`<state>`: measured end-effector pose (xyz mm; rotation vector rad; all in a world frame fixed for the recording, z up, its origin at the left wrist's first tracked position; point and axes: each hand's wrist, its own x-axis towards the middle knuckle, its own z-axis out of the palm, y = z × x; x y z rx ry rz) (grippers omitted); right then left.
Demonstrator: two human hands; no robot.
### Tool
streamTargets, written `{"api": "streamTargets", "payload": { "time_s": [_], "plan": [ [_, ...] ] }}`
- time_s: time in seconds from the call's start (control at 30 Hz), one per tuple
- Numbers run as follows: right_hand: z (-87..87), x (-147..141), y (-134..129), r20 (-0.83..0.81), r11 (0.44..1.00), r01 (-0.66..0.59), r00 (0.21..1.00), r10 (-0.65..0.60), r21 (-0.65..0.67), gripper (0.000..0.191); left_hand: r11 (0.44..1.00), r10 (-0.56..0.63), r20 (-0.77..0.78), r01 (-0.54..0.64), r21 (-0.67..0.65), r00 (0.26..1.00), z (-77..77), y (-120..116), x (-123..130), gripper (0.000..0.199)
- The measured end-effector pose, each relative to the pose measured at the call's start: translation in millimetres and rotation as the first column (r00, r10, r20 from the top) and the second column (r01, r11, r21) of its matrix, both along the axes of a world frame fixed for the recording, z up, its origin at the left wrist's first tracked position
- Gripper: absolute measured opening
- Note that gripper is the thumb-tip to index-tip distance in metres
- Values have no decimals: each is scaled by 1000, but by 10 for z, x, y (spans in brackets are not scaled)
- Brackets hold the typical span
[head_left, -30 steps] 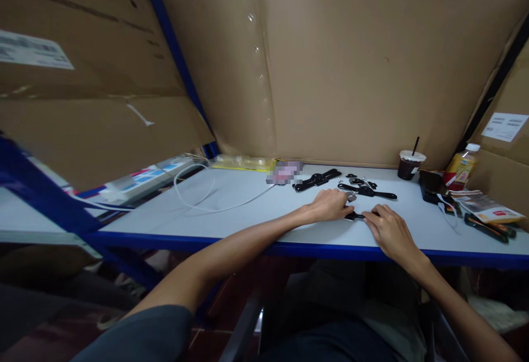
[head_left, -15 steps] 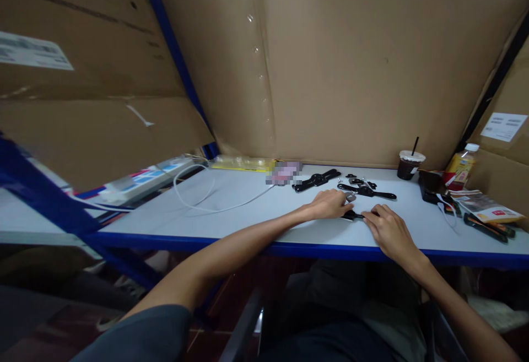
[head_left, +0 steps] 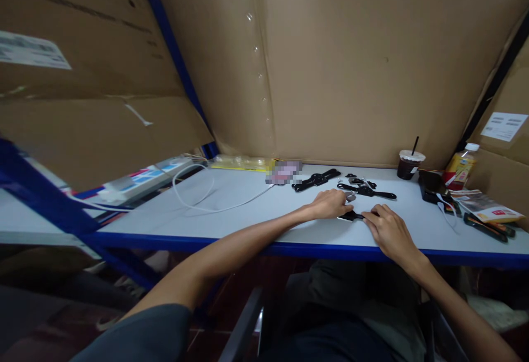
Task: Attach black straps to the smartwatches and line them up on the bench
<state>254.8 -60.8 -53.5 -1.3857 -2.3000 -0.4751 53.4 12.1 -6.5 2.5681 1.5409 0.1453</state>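
In front of me a black spokeshave (head_left: 350, 215) lies low over the table, close to the front edge. My right hand (head_left: 390, 230) pinches its right handle between thumb and fingers. At the other end, my left hand (head_left: 329, 204) is closed just above the body, with a small grey metal piece (head_left: 351, 198) at its thumb and fingertips. Its exact grip is partly hidden. Beyond my hands lie a second spokeshave (head_left: 367, 191), a third one (head_left: 317, 180) to the left, and several small black parts (head_left: 352, 179).
A white cable (head_left: 223, 209) loops across the table (head_left: 248, 224) to a blurred pink item (head_left: 285, 173). Rightward stand a lidded cup (head_left: 410, 165) and a bottle (head_left: 460, 168), near a plastic packet (head_left: 490, 207). Cardboard (head_left: 330, 70) walls the back; a power strip (head_left: 144, 179) is left.
The spokeshave between my hands has shifted slightly, and more of its black body shows under my left fingers. Both hands stay almost in place.
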Motion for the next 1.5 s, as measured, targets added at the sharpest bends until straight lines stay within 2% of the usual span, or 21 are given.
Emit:
{"api": "streamTargets", "payload": {
  "time_s": [0.1, 0.17, 0.23, 0.3, 0.43, 0.57, 0.83, 0.93, 1.03, 1.23, 1.33, 1.5],
  "plan": [
    [8, -2, -5, 8, 1000, 3, 1000, -2, -7, 26, 999, -53, -1, 53, -1, 999, 26, 12, -43, 39],
    [8, 1, -4, 16, 1000, 2, 1000, -2, -7, 26, 984, -180, -13, 180, 12, 984, 55, 20, -99, 39],
    [3, 7, -1, 25, 1000, 10, 1000, -10, -2, 27, 942, -332, -31, 333, 38, 943, 83, 26, -160, 36],
    [-5, 11, 2, 36, 1000, 21, 999, -22, 9, 28, 898, -435, -38, 437, 61, 900, 105, 21, -204, 34],
    [-18, 8, 3, 36, 998, 53, 998, -54, 41, 32, 856, -512, -27, 512, 74, 859, 121, -35, -202, 38],
    [-27, 0, 3, 35, 997, 55, 998, -57, 50, 32, 851, -520, -47, 522, 66, 853, 119, -108, -146, 38],
    [25, -19, -5, 58, 999, 43, 997, -43, -4, 24, 867, -468, -192, 490, 90, 863, 126, -153, -120, 33],
    [44, -37, -45, -9, 999, 52, 999, -52, 8, 27, 873, -456, -193, 479, 95, 869, 118, -161, -115, 33],
    [8, -80, -148, -143, 999, 17, 989, -23, -37, 29, 864, -466, -183, 490, 119, 866, 102, -165, -100, 30],
    [-111, -220, -352, -291, 981, -124, 954, 75, -153, 87, 856, -477, -184, 502, 124, 860, 92, -177, -75, 24],
    [-119, -249, -340, -316, 971, -129, 947, 60, -201, 98, 842, -497, -189, 524, 131, 847, 92, -177, -78, 23],
    [-107, -263, -253, -343, 958, -158, 937, 69, -240, 103, 818, -522, -206, 554, 153, 828, 77, -171, -85, 24]
  ]
}}
